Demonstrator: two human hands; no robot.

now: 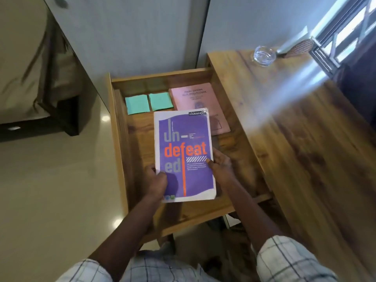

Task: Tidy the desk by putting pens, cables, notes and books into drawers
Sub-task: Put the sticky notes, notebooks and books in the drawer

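Observation:
A purple notebook [184,153] with orange lettering hangs over the open wooden drawer [120,139]. My left hand [156,182] grips its lower left edge, thumb on the cover. My right hand [220,161] holds its right edge, thumb on the cover and fingers underneath. Inside the drawer, at the back, lie two green sticky-note pads [137,104] [160,101] side by side. A pink book [195,96] lies to their right, its near part covered by the notebook.
The wooden desk top [305,139] runs along the right of the drawer. A clear glass dish [264,54] stands at its far end near a window. A bed [30,78] and a shiny tiled floor [50,190] are to the left.

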